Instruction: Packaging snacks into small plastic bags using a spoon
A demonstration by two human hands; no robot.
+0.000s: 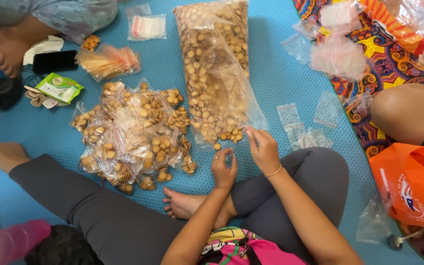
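Note:
My left hand (223, 170) and my right hand (264, 150) are close together above my crossed legs, and each pinches an edge of a small clear plastic bag (231, 158) held between them. Just beyond my fingers lies the open end of a large clear bag of small round biscuits (216, 68), with a few loose biscuits (217, 146) spilled at its mouth. To the left sits a pile of small filled biscuit bags (133, 137). Empty small bags (300, 128) lie to the right of my right hand.
Everything rests on a blue mat (280, 78). Another person's knee (406, 114) and an orange bag (414, 182) are at the right, and more empty bags (339, 54) lie on a patterned cloth. A second person's foot (10, 55), a black phone (55, 61) and a green packet (59, 87) are at the upper left.

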